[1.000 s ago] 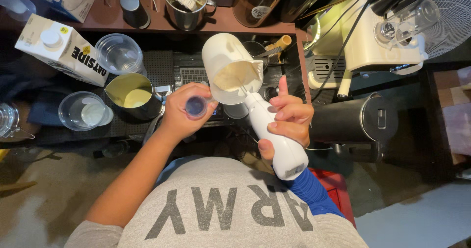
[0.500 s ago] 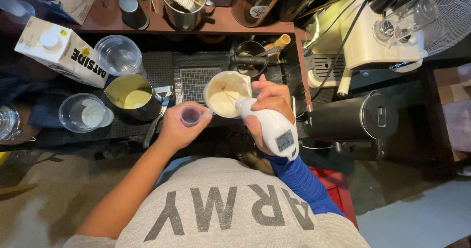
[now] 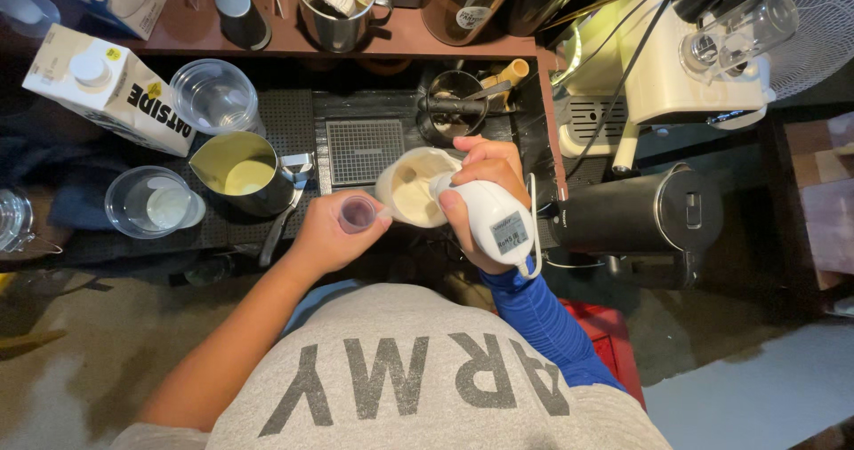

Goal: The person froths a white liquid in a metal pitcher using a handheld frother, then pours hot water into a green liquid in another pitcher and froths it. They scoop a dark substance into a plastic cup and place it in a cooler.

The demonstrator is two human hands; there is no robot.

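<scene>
Dark counter (image 3: 294, 121), cluttered w/ cups. Right hand (image 3: 485, 196) clamped on white handheld frother (image 3: 494, 219), angled into cream pitcher (image 3: 411, 188); left hand (image 3: 334, 232) pinches small clear cup (image 3: 358, 212) beside rim, steadying.

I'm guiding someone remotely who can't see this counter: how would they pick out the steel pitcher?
Start at the white carton lying at the far left of the dark counter mat. Just right of it, below a clear plastic cup, stands the steel pitcher. Unlike the clear cups around it, it is shiny metal with a pouring spout and pale liquid inside.
</scene>
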